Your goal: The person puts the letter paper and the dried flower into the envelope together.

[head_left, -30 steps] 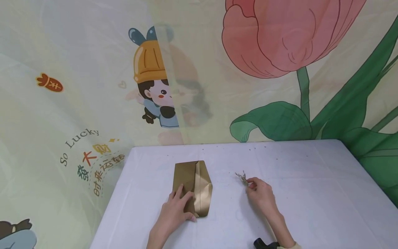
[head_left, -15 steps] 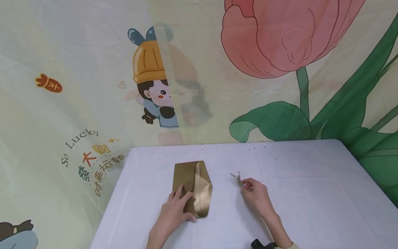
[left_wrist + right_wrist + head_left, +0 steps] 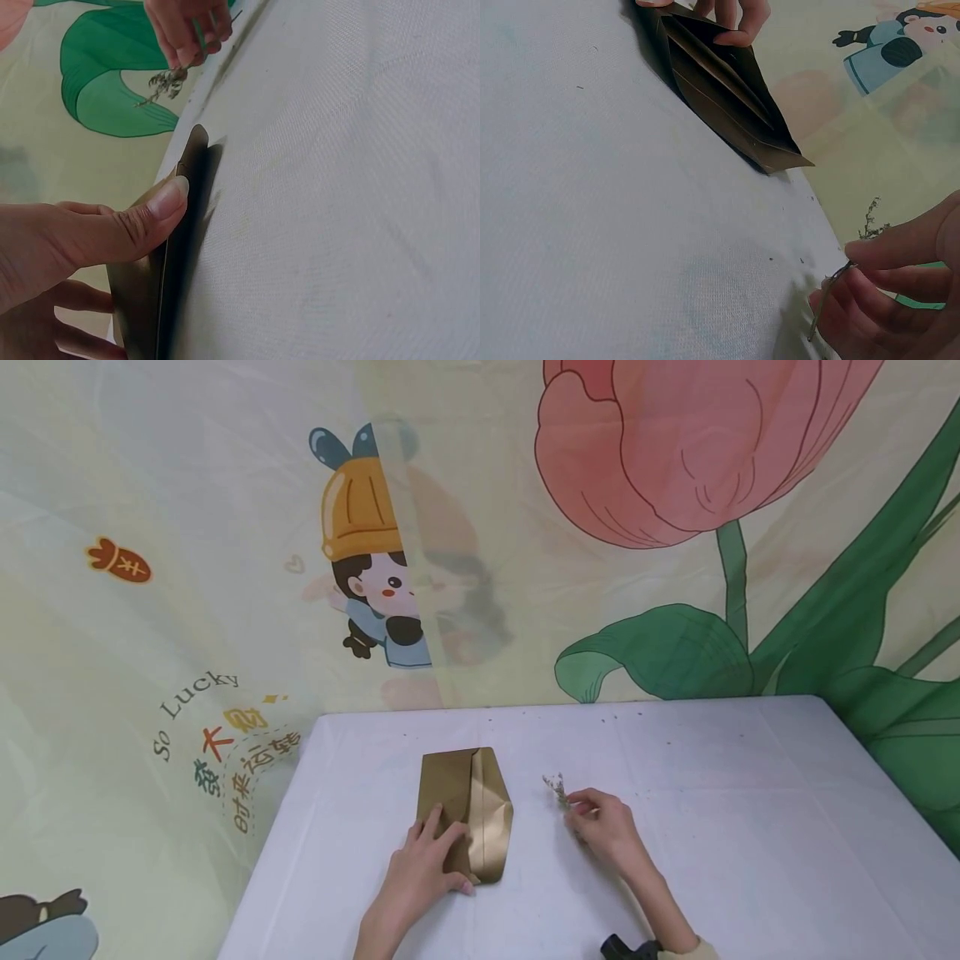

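A gold envelope lies on the white-covered table, its flap towards the right. My left hand holds it near the front end, fingers spread over its face. In the left wrist view the thumb presses along the envelope's edge. The right wrist view shows the envelope's mouth gaping, with left fingertips at its rim. Just right of the envelope, my right hand pinches a small sprig of dried flowers between thumb and fingers. Its thin stem hangs below the grip; the tip points towards the back left.
Small dark crumbs are scattered on the white tablecloth, mostly towards the back. A printed cloth backdrop rises behind the table. A black device sits at the right wrist.
My right hand has moved left with the dried flower sprig, closer to the envelope. The left hand and the envelope have stayed in place.
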A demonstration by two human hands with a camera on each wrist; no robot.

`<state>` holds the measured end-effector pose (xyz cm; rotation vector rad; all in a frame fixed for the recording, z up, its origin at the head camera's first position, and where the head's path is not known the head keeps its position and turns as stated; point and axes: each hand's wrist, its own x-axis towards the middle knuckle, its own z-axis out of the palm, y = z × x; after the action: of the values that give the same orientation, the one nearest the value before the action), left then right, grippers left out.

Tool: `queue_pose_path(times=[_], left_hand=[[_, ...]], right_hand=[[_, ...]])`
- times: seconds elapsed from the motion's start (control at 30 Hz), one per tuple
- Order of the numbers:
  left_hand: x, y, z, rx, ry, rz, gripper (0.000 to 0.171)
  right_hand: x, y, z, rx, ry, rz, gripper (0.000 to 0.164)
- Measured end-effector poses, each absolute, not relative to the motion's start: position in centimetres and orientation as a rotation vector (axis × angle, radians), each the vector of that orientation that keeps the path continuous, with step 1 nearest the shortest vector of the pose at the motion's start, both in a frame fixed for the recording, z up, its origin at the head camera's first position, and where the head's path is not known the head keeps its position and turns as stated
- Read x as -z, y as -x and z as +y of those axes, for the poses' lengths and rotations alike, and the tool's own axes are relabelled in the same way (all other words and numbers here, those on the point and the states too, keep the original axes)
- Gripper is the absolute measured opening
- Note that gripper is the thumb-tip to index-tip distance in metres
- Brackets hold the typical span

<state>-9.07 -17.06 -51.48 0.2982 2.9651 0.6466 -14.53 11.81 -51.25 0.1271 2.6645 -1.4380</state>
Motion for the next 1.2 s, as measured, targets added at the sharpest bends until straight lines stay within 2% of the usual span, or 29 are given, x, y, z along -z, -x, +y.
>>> queue_pose_path(times=[1.2], left_hand=[[51.6, 9.1, -17.2, -0.662, -0.303, 2.975, 0.073]], right_hand=[[50.6, 14.6, 7.8, 1.654, -0.021, 2.396, 0.023]])
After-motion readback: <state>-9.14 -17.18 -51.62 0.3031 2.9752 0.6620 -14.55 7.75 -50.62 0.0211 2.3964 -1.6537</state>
